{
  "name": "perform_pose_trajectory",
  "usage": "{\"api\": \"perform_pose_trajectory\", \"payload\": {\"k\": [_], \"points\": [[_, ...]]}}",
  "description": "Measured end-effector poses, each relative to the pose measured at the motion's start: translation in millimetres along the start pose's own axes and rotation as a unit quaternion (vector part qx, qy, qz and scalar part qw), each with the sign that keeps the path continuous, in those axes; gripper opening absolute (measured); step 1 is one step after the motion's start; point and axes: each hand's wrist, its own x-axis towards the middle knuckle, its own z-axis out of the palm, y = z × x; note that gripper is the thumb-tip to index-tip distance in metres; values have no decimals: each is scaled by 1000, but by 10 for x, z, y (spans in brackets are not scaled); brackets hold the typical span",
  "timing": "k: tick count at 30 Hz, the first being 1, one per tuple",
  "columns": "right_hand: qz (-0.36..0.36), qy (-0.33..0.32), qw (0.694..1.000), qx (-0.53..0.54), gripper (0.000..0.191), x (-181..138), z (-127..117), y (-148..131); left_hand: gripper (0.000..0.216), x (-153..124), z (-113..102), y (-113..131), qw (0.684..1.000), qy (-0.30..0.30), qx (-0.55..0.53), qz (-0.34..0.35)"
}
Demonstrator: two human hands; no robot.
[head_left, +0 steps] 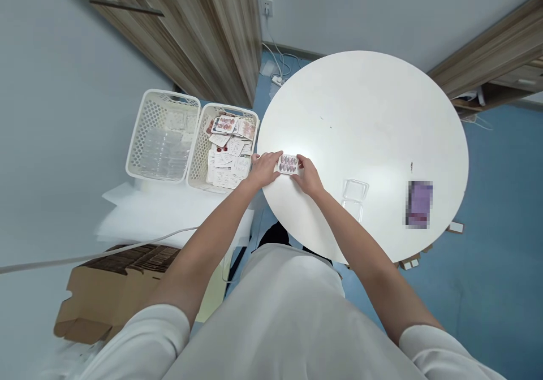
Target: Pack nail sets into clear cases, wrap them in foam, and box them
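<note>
A small white card of press-on nails (288,164), with two rows of pinkish-purple nails, is at the left edge of the round table. My left hand (264,168) grips its left edge between thumb and fingers. On the opposite edge my right hand (309,177) has hold of it the same way. Whether the card rests on the tabletop or is slightly lifted, I cannot tell. To the right of my right forearm, a clear plastic case (355,190) lies unfolded on the table, partly behind the arm.
Left of the white table (365,103) stand a basket (193,168) of nail cards and another basket (132,154) of clear cases. A blurred purple object (419,203) lies at the right. White sheets (139,213) and cardboard boxes (97,289) are at the lower left.
</note>
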Motion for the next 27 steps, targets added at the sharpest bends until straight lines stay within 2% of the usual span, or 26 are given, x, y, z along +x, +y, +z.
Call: {"api": "perform_pose_trajectory", "payload": {"k": [7,13,17,22,27], "points": [[23,18,1000,-8,68,-710,-458,139,60,-252,106,587,996,-5,-41,82],[43,31,999,-5,61,-1559,-856,504,61,-537,505,1298,989,-32,-65,126],[61,30,998,-4,60,-1967,-1060,849,60,-565,780,1710,984,-71,-66,147],[83,31,996,-32,60,-2053,-1184,1214,60,-414,979,2006,989,-65,-18,129],[83,11,995,-51,63,-1919,-1156,1388,60,-329,1095,2072,995,-52,25,85]]}}
